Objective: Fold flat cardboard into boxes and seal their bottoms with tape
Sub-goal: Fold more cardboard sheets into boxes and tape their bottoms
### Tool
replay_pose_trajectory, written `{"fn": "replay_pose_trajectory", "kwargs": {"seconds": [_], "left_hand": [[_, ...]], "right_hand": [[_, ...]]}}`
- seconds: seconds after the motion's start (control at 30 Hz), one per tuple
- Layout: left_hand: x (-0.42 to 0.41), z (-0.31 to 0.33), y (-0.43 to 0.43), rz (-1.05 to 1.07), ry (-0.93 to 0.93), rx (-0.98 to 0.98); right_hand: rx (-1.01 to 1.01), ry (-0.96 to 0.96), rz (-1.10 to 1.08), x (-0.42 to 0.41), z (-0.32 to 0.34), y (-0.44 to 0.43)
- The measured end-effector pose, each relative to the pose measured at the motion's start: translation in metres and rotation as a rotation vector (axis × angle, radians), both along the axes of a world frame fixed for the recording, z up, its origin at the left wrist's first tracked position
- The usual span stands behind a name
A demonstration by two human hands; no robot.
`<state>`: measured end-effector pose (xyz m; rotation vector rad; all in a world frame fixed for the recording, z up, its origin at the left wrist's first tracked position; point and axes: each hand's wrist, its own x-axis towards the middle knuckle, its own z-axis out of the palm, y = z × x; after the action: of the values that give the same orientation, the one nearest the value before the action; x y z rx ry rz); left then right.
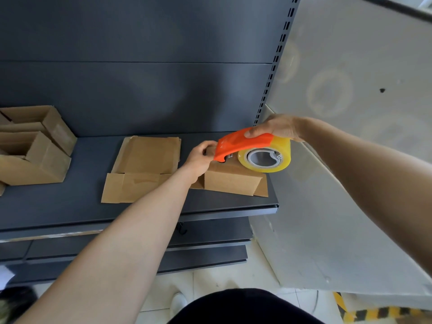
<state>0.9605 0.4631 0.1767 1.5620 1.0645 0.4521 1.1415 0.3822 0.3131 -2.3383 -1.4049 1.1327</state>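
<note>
Folded box (230, 181) right of centre, on dark shelf (70, 206). Orange tape dispenser (247, 142) with yellowish roll rests on box top. Right hand (278, 128) grips dispenser from above. Left hand (202, 155) curled on box's upper left edge, beside dispenser tip. Flat cardboard (142, 169) lies left of box. Assembled boxes (35, 146) at left edge of frame.

Head view, close — down onto shelf (70, 204)

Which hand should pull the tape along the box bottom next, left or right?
Right. The right hand grips the orange tape dispenser sitting on the box; the left hand holds the box's end by the cutter, probably steadying it.
</note>
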Motion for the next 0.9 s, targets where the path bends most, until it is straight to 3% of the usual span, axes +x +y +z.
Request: {"fn": "replay_pose_trajectory", "kwargs": {"seconds": [0.2, 0.53, 0.9], "left_hand": [[-0.007, -0.004, 0.012, 0.008, 0.005, 0.047], [0.003, -0.001, 0.006, -0.031, 0.094, 0.112], [0.006, 0.001, 0.002, -0.025, 0.117, 0.136]], "right_hand": [[-0.031, -0.166, -0.071, 0.046, 0.019, -0.033], [-0.045, -0.127, -0.086, 0.073, 0.036, -0.067], [-0.157, -0.305, -0.085, 0.089, 0.040, -0.083]]}}
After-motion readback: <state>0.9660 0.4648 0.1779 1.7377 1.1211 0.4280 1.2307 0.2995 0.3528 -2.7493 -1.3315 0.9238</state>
